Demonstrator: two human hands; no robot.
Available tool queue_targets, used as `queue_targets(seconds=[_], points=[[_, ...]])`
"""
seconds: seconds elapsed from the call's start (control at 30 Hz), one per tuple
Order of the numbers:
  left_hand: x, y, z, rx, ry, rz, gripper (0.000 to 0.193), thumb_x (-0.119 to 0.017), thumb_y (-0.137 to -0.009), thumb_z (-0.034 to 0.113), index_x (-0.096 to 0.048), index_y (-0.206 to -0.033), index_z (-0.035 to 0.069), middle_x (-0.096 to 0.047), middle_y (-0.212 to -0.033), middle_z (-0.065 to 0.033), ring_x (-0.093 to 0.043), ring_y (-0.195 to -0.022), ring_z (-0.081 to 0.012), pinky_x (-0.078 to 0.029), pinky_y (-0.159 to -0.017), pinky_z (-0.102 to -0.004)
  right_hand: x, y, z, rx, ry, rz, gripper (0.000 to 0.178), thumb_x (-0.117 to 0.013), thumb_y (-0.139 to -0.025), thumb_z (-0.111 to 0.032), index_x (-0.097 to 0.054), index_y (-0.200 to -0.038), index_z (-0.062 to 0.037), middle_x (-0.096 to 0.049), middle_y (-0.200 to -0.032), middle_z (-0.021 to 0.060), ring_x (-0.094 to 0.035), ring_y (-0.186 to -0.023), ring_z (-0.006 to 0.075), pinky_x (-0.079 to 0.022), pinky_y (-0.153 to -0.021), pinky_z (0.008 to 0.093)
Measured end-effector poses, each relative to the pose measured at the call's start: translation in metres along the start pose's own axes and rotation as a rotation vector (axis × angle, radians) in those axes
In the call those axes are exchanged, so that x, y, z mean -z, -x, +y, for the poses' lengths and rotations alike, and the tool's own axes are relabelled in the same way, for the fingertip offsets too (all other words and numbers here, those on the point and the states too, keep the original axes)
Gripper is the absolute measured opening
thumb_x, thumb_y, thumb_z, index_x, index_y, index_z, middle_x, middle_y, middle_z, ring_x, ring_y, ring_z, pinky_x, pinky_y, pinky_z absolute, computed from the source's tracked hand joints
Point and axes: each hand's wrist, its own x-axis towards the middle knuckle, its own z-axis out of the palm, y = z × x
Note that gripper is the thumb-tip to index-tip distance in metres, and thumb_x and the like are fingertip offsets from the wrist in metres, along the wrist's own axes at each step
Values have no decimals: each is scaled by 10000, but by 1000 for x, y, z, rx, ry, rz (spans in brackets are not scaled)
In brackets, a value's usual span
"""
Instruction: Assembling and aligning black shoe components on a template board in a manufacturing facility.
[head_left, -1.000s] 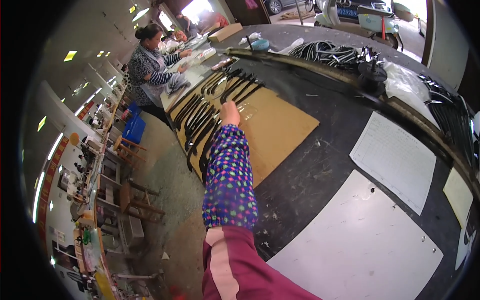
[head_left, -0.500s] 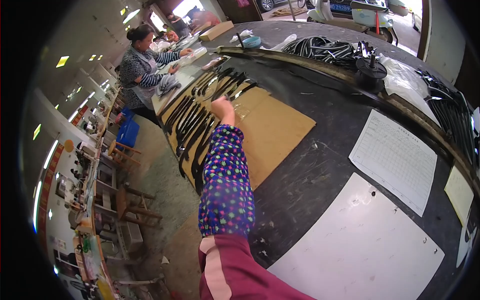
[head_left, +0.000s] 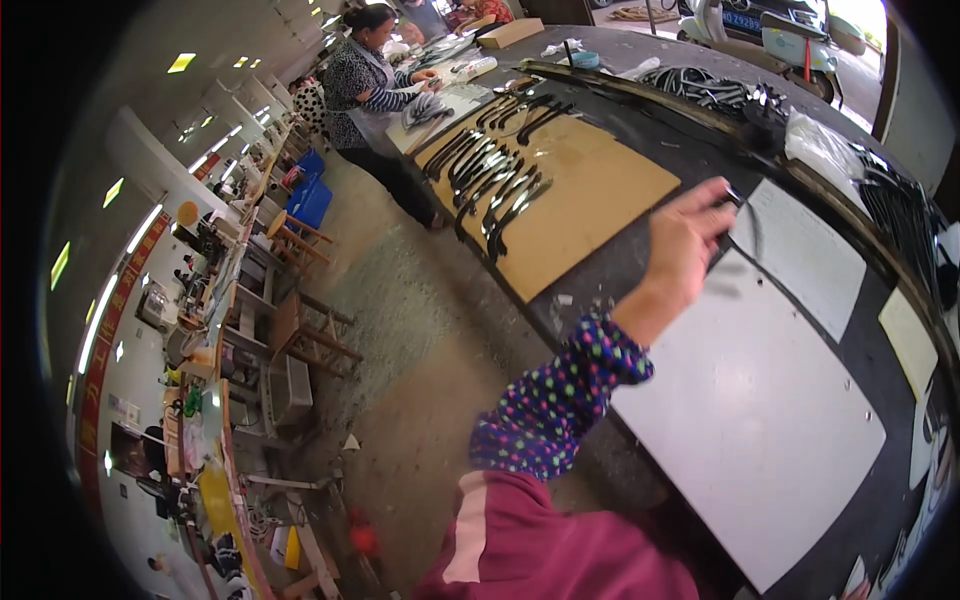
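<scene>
My left hand (head_left: 688, 240) reaches out over the table, above the corner of a white board (head_left: 750, 410) and beside a printed form sheet (head_left: 805, 255). Its fingers are closed around a slim black piece, and a thin curved dark strip (head_left: 757, 225) hangs at the fingertips, blurred by motion. Farther left, a flat sheet of brown cardboard (head_left: 600, 185) carries rows of glossy black curved strips (head_left: 468, 158), some with bright reflections. My right hand is out of the picture.
Coiled black-and-white strips (head_left: 695, 88), a clear plastic bag (head_left: 820, 145) and dark bundled strips (head_left: 900, 210) lie along the far side, behind a long raised rail (head_left: 650, 100). A co-worker (head_left: 365, 85) stands at the table's far left. Wooden stools (head_left: 310, 330) stand on the floor.
My left hand has left the strips on the cardboard and swung right, over the white board, with a dark piece in its fingers. The view has shifted, showing more floor.
</scene>
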Motion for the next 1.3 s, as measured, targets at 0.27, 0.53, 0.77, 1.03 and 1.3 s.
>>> queue_targets(seconds=[0.27,0.53,0.77,1.03,1.3], points=[[28,179,-126,63,-887,-187,267,-660,-845,-33,-731,-1096,23,-680,-1029,-72,-636,-872,-134,-508,-768,-252,15,-4,-2,164,-68,179,635,-610,-956,-465,-471,-1399,-32,-556,-1336,147,-554,-1205,315,-426,-1049,450],[47,189,-138,-608,-1665,-254,140,-592,-842,51,-721,-896,46,-677,-945,-156,-623,-955,-343,-484,-895,-431,-113,30,78,-45,-331,233,408,-382,-1023,-21,-429,-1392,145,-505,-1408,288,-503,-1304,391,-401,-1111,424],[4,172,-158,-726,-1897,-469,427,-704,-832,115,-638,-1254,121,-596,-1269,-94,-568,-1142,-303,-470,-939,-438,10,-17,-16,-100,-643,307,208,-596,-935,-34,-615,-1133,26,-661,-1118,222,-629,-1041,404,-520,-890,432],[-2,161,-171,-893,-1892,-597,286,-626,-850,-5,-691,-1125,39,-676,-1089,-63,-623,-1031,-248,-518,-877,-354,31,7,-3,145,-512,364,260,-596,-912,-10,-620,-1171,-1,-677,-1134,200,-663,-1069,349,-519,-907,414],[-5,155,-157,-1062,-1794,-461,321,-565,-815,-100,-683,-1091,12,-677,-1078,-113,-639,-1000,-275,-543,-855,-363,41,-20,9,-568,-759,408,235,-506,-1014,-110,-566,-1214,-4,-682,-1021,201,-645,-1013,387,-511,-852,436]])
